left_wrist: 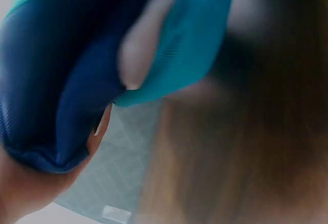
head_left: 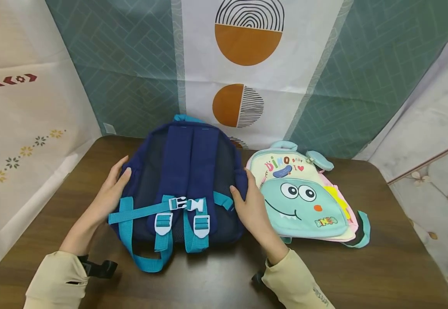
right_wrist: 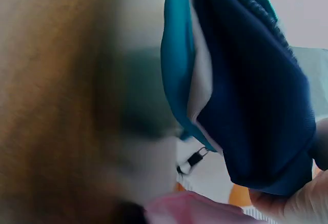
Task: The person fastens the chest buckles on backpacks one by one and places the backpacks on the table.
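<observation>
A navy backpack point(head_left: 225, 156) faces the head camera with its back panel and two shoulder straps showing. Teal webbing point(head_left: 142, 212) with white buckles point(head_left: 187, 204) crosses its lower half, the loose ends hanging below. My left hand point(head_left: 105, 193) grips the bag's left side, thumb on the panel edge and the other fingers partly hidden. On the opposite side my right hand point(head_left: 251, 206) holds the bag in the same way. Dark blue side fabric point(right_wrist: 256, 96) and a teal band point(right_wrist: 177, 65) fill much of the right wrist view. The bag's front is hidden from the head camera.
A mint and cream dinosaur backpack point(head_left: 305, 206) lies on the brown wooden table point(head_left: 394, 257), just right of my right hand. Its pink edge point(right_wrist: 189, 208) shows in the right wrist view. Patterned cloth point(head_left: 131, 64) hangs behind the table.
</observation>
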`<action>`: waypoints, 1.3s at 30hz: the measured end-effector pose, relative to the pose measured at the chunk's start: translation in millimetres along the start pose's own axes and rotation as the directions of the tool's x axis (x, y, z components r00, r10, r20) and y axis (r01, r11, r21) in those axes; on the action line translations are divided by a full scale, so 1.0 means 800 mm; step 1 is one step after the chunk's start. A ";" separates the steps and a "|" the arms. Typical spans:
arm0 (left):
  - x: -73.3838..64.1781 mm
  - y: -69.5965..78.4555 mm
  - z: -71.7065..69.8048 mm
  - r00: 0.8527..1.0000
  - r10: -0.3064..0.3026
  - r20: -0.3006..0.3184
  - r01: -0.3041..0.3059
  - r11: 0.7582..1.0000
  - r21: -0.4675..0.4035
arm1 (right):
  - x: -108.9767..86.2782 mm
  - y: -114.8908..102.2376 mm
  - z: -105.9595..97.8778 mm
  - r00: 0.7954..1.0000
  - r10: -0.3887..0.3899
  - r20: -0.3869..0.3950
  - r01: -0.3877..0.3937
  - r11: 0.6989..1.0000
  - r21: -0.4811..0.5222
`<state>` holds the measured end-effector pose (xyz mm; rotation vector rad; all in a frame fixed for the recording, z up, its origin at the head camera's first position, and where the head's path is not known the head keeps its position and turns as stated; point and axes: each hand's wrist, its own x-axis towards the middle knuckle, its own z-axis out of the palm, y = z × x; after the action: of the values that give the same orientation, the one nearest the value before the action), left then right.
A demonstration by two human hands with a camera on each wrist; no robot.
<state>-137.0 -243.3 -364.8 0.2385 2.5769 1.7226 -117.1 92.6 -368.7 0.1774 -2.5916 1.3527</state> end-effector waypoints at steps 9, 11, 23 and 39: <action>0.019 -0.037 0.017 0.992 -0.077 0.101 0.071 0.996 0.062 | -0.007 -0.002 0.032 0.979 0.140 0.146 -0.131 0.989 -0.071; 0.026 -0.042 0.019 0.989 -0.091 0.116 0.080 0.993 0.091 | -0.007 -0.003 0.039 0.974 0.169 0.152 -0.156 0.984 -0.091; 0.069 -0.037 0.019 0.958 -0.245 0.147 0.174 0.909 0.378 | 0.014 0.000 0.056 0.972 0.206 0.112 -0.184 0.966 -0.184; 0.020 0.047 0.053 0.967 -0.105 0.232 0.017 0.935 0.354 | 0.025 -0.003 0.032 0.961 -0.191 0.201 0.208 0.976 -0.064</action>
<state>-143.6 -187.8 -345.5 0.3530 2.6466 1.1188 -139.2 70.2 -375.9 0.5678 -2.6929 1.2058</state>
